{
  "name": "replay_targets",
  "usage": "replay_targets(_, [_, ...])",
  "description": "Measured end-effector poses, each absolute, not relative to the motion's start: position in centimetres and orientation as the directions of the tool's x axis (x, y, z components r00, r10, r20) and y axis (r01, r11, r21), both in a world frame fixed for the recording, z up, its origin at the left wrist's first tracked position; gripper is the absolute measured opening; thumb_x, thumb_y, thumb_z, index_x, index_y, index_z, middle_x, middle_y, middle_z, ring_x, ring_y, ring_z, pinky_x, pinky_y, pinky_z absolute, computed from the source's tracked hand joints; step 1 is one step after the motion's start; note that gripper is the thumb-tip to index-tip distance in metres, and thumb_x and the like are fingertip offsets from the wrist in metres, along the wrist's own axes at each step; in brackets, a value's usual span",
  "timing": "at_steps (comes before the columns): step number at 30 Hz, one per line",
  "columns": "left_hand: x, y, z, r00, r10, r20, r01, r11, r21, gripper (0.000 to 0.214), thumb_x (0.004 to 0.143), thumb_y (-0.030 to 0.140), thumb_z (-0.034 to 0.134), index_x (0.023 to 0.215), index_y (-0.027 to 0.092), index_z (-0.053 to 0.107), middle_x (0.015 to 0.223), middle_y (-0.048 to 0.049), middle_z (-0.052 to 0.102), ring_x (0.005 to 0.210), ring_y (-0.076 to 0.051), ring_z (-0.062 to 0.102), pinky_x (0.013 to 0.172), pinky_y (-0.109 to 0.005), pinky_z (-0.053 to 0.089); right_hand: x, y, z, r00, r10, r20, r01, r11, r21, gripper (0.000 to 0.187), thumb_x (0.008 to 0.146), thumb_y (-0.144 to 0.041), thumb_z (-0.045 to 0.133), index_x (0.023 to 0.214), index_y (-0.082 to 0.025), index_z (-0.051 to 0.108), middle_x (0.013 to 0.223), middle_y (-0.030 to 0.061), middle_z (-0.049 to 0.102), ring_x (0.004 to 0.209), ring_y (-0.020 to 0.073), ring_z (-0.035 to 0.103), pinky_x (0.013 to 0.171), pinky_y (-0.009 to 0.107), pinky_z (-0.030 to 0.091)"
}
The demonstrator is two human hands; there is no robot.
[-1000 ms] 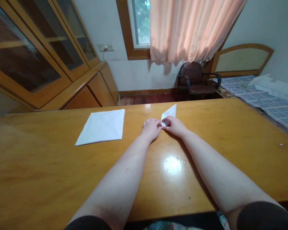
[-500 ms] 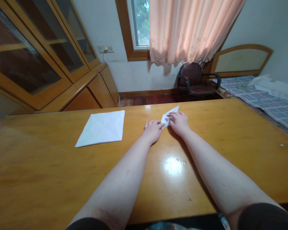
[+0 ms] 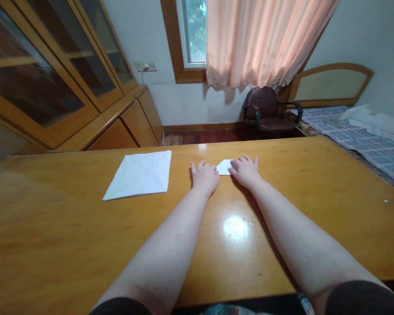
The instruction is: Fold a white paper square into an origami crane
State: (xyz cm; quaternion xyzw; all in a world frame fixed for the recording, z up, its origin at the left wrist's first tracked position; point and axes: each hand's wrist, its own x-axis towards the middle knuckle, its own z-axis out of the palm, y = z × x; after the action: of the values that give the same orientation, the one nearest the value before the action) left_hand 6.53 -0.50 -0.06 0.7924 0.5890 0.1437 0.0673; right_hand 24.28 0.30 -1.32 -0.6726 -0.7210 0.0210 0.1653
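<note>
Wooden table: head view, glossy top, peach curtain and a brown chair seen behind at 12 o'clock.
Folded paper: small white piece, laid flat at 12 o'clock between the two hands.
Risk: on so slick a top the piece could be skidded or its crease set crooked, if pressure is applied unevenly.
Left hand: palm down, fingers spread, fingertips at the piece's 9 o'clock edge.
Right hand: flattened, fingers splayed, its 3 o'clock end covered.
Flat sheet: untouched, at 9 o'clock of the left hand.
</note>
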Motion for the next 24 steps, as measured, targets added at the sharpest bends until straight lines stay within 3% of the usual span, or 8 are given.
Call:
replay_targets(3, [6.59,-0.44,-0.14,0.305,0.942,0.139,0.904,-0.332,0.270,0.033,0.087,0.038,0.047,0.112,0.023,0.064,0.122,-0.0095,0.062,0.135,-0.030,0.031,0.113,-0.060,0.004,24.00,0.24,-0.67,-0.128,0.976,0.177,0.946,0.174,-0.273,0.027,0.087,-0.038,0.053,0.101,-0.022,0.069,0.102,0.0094,0.064,0.106,0.0274,0.055,0.107,0.061,0.016])
replay_targets(6, [6.65,-0.31,-0.32,0.405,0.909,0.095,0.861,-0.414,0.296,0.038,0.087,0.040,0.049,0.121,0.025,0.058,0.131,-0.0071,0.056,0.135,-0.027,0.033,0.114,-0.054,0.012,23.91,0.27,-0.41,-0.220,0.960,0.173,0.912,0.265,-0.314,0.025,0.087,-0.035,0.053,0.097,-0.021,0.071,0.096,0.0090,0.065,0.093,0.0225,0.059,0.099,0.044,0.036])
replay_targets(8, [6.67,-0.27,-0.44,0.448,0.891,0.071,0.839,-0.447,0.310,0.044,0.088,0.044,0.048,0.127,0.025,0.053,0.138,-0.0062,0.051,0.136,-0.027,0.032,0.114,-0.052,0.014,24.01,0.32,-0.43,-0.271,0.947,0.172,0.889,0.315,-0.333,0.025,0.086,-0.034,0.055,0.098,-0.020,0.071,0.095,0.0091,0.065,0.091,0.0217,0.058,0.090,0.036,0.042])
replay_targets(15, [6.60,-0.26,-0.79,0.501,0.865,-0.017,0.821,-0.469,0.327,0.070,0.085,0.054,0.047,0.144,0.020,0.032,0.153,-0.0094,0.030,0.142,-0.026,0.023,0.116,-0.049,0.013,24.47,0.55,-0.84,-0.372,0.916,0.150,0.834,0.400,-0.380,0.043,0.071,-0.038,0.074,0.110,-0.022,0.067,0.108,0.0081,0.064,0.101,0.0245,0.056,0.093,0.037,0.040])
replay_targets(21, [6.50,-0.34,-0.56,0.507,0.862,-0.012,0.825,-0.481,0.296,0.057,0.093,0.043,0.035,0.144,0.020,0.032,0.152,-0.0080,0.031,0.142,-0.025,0.023,0.115,-0.050,0.015,24.38,0.93,-1.11,-0.303,0.943,0.140,0.846,0.333,-0.417,0.029,0.077,-0.035,0.069,0.103,-0.023,0.070,0.103,0.0072,0.066,0.099,0.0225,0.057,0.090,0.035,0.042])
replay_targets(24, [6.52,-0.39,-0.51,0.506,0.862,-0.012,0.827,-0.482,0.289,0.055,0.093,0.039,0.035,0.145,0.019,0.032,0.152,-0.0075,0.031,0.141,-0.025,0.024,0.115,-0.050,0.016,24.63,1.12,-1.39,-0.213,0.969,0.129,0.884,0.247,-0.397,0.033,0.076,-0.042,0.069,0.105,-0.026,0.070,0.107,0.0075,0.065,0.103,0.0254,0.056,0.092,0.039,0.040])
